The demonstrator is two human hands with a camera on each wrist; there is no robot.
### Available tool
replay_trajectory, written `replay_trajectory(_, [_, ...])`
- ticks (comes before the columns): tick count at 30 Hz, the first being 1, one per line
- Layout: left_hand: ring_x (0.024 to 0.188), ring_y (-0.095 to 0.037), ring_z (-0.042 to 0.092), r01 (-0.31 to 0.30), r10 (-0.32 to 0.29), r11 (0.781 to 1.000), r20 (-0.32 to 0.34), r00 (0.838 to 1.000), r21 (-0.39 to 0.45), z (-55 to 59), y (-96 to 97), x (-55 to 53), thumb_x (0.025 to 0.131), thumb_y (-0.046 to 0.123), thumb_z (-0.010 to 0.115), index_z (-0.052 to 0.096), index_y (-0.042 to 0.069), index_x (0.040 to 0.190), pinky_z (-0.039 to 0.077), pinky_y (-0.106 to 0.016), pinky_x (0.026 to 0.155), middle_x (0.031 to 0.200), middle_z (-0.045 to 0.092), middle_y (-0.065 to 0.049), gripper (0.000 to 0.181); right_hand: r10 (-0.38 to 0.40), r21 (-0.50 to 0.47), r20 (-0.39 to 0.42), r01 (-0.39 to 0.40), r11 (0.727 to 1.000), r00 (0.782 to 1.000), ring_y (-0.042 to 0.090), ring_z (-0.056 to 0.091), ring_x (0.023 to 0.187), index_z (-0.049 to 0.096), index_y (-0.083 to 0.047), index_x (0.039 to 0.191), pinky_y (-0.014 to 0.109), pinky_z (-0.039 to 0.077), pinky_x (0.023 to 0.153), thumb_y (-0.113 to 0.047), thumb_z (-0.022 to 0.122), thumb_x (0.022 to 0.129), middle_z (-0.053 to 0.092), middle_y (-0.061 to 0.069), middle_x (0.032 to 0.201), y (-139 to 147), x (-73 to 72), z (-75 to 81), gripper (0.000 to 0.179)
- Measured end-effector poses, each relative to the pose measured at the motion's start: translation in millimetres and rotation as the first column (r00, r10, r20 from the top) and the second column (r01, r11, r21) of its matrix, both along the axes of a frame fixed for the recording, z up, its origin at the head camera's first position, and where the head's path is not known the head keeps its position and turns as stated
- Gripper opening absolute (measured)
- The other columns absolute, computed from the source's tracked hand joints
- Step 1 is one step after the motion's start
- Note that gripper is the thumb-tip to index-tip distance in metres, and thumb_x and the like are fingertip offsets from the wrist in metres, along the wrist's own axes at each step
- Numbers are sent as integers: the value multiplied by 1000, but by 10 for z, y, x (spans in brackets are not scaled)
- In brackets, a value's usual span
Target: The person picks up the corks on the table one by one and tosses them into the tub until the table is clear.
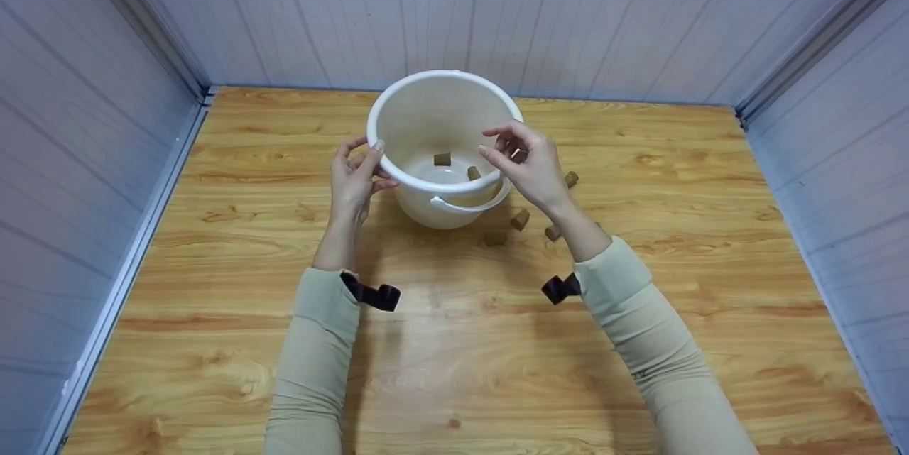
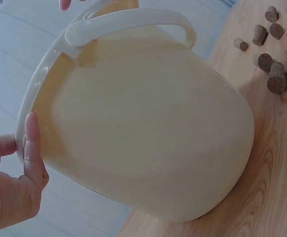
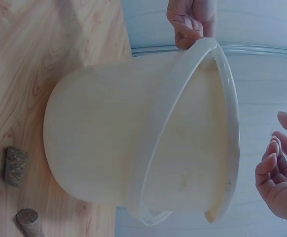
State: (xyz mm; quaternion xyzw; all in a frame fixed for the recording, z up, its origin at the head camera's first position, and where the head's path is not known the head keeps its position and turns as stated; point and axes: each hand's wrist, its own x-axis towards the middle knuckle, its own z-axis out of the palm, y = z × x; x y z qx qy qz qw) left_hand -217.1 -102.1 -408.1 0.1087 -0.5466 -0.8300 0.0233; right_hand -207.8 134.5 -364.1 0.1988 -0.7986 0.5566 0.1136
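Note:
A white plastic bucket (image 1: 446,210) stands upright on the wood-grain surface, its handle (image 1: 472,208) hanging down on the near side. My left hand (image 1: 351,182) grips the bucket's left rim, thumb over the edge and fingers outside; the left wrist view shows this hand (image 2: 15,182) at the rim too. Above the right part of the rim is my right hand (image 1: 527,160), thumb and forefinger apart with nothing between them. The right wrist view shows the same hand (image 3: 281,177) with its other fingers curled. Inside the bucket are a cork (image 1: 442,159) and a second cork (image 1: 474,173).
Several loose corks (image 1: 520,219) lie right of the bucket, partly hidden by my right forearm in the head view. Pale panel walls (image 1: 454,15) enclose the surface at the back and both sides. A black wrist mount (image 1: 561,289) sticks out from each sleeve.

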Motion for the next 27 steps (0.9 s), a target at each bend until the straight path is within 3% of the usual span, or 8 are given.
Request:
replay_trajectory(8, [48, -12, 53, -8, 8, 1000, -3, 1000, 11, -16, 4, -10, 87, 9, 56, 39, 0, 119, 54, -24, 42, 70, 53, -7, 37, -8, 1, -3, 8, 1000, 1000, 14, 47, 61, 60, 9, 94, 15, 42, 50, 1, 64, 79, 53, 12, 71, 32, 240, 145, 17])
replay_trajectory(9, [48, -12, 53, -1, 1, 999, -14, 1000, 38, -179, -31, -113, 86, 10, 58, 40, 1, 119, 54, -25, 41, 70, 54, -7, 38, -8, -2, -3, 8, 1000, 1000, 14, 47, 61, 60, 9, 94, 15, 42, 50, 1, 64, 79, 53, 13, 72, 48, 251, 134, 17])
replay_trajectory(11, [49, -12, 53, -1, 2, 999, -9, 1000, 32, -184, -30, -120, 86, 11, 58, 40, 1, 119, 54, -25, 42, 71, 54, -8, 39, -7, -9, -5, 7, 1000, 1000, 14, 47, 61, 60, 9, 93, 15, 42, 49, 2, 63, 79, 53, 13, 71, 79, 277, 115, 16])
replay_trajectory(15, [49, -12, 54, 12, -12, 1000, -10, 1000, 23, -163, -36, -107, 86, 10, 58, 39, 1, 120, 54, -24, 42, 71, 55, -9, 39, -2, -41, 16, 2, 999, 1000, 14, 47, 62, 60, 11, 94, 15, 42, 49, 2, 63, 79, 53, 14, 72, 148, 312, 51, 17])
replay_trajectory(16, [49, -12, 53, 4, -4, 1000, 5, 1000, -14, 2, -2, -5, 88, 10, 55, 38, 0, 120, 54, -23, 43, 71, 55, -9, 38, -1, -47, 24, 2, 999, 1000, 14, 47, 62, 59, 11, 94, 15, 42, 49, 3, 63, 79, 53, 15, 72, 163, 322, 35, 18])
replay_trajectory(27, [51, -12, 53, 2, -1, 999, 34, 999, -34, 22, -11, -6, 87, 11, 56, 39, 1, 120, 55, -24, 45, 72, 55, -8, 38, -23, -29, 43, 24, 999, 999, 12, 46, 61, 60, 11, 94, 14, 41, 49, 2, 64, 79, 53, 14, 71, 318, 404, -155, 18])
